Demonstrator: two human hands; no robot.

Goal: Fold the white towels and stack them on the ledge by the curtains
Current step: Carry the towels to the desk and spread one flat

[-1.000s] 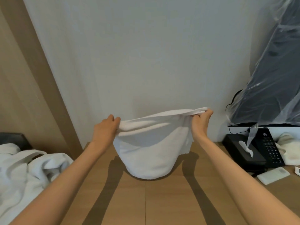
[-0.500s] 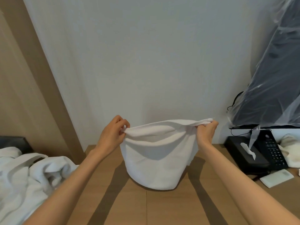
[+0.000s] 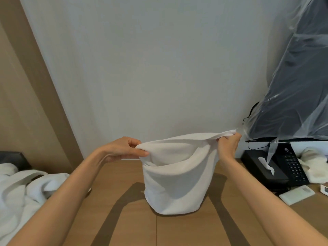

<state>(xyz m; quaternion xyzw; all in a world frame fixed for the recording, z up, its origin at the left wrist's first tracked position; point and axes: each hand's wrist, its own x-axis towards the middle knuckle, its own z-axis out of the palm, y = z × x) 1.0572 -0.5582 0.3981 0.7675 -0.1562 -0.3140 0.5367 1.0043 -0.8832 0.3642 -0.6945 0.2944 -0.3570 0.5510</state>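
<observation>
Both top corners of the white towel in pinch grips, left hand and right hand; right fingertips hidden.

Soft matt cloth towel, smooth wood-grain table, glossy plastic-wrapped screen.

A pale wall fills twelve o'clock, evenly lit; a tan wood panel slants at nine o'clock. Below runs a wooden desktop — at three o'clock a dark screen, apparently a television, sits wrapped in clear plastic.
</observation>
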